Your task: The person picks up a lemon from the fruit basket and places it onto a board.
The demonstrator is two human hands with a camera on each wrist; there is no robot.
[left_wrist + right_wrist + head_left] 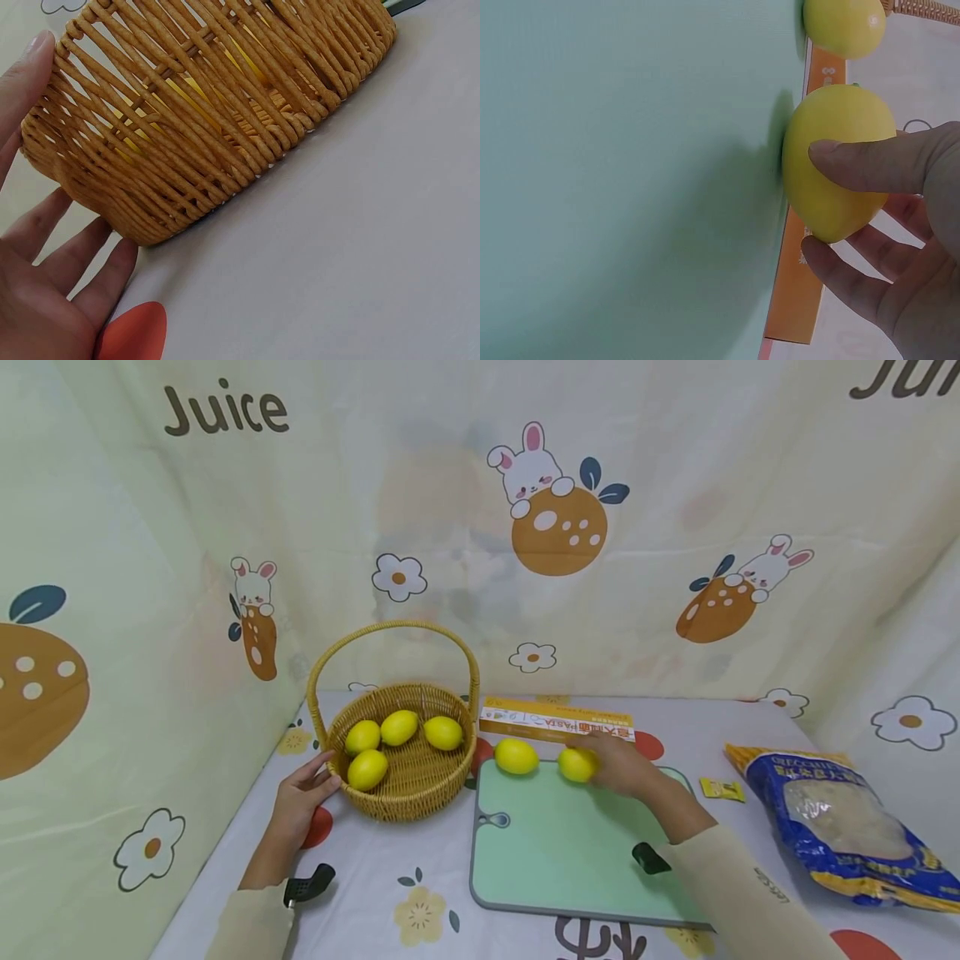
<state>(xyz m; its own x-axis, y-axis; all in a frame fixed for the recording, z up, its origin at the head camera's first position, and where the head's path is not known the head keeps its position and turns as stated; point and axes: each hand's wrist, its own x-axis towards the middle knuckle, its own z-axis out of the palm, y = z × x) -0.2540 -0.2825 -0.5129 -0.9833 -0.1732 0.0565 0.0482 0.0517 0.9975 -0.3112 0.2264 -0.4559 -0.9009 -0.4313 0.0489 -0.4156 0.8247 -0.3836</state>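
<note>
My left hand (303,797) rests against the left side of a wicker basket (416,802), its fingers fairly straight. In the left wrist view, fingertips (124,259) touch the basket's lower wall and one digit lies up at the rim. Several yellow lemons (400,727) lie inside the basket, which has a tall arched handle. With thumb and fingers, my right hand (618,764) grips another lemon (840,165) at the far edge of a green cutting board (562,852). One more lemon (517,757) sits to its left, on the same edge.
A long orange pasta box (555,720) lies behind the board. To the right are a small yellow packet (722,789) and a blue and yellow pasta bag (847,827). A printed cloth (465,510) hangs at the back and sides.
</note>
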